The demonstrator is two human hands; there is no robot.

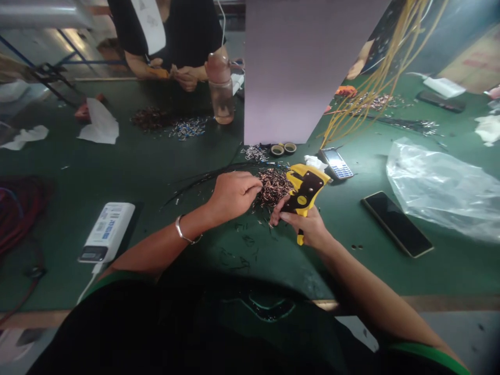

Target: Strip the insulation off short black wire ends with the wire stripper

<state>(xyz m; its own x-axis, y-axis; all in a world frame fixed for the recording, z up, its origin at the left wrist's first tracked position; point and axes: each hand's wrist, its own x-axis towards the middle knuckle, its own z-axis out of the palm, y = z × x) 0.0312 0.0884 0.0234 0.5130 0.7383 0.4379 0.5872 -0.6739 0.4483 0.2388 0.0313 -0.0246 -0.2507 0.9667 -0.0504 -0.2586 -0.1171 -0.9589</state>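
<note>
My right hand (312,226) is closed around a yellow and black wire stripper (302,195), its head tilted up and away from me. My left hand (236,195) is pinched at the left edge of a pile of short copper-coloured wire pieces (275,186); whatever lies between thumb and finger is too small to make out. Long black wires (199,178) stretch along the table behind my left hand. Behind the pile lie small pale metal pieces (255,153) and two small round tape rolls (283,149). Dark scraps (246,239) are scattered in front of it.
A tall pale panel (285,67) stands just behind the pile. Left sits a power bank (107,232) with a cable; right, a keypad phone (336,163), a smartphone (397,224) and a plastic bag (437,187). Across the table a person's hands (183,75) work near a bottle (221,96).
</note>
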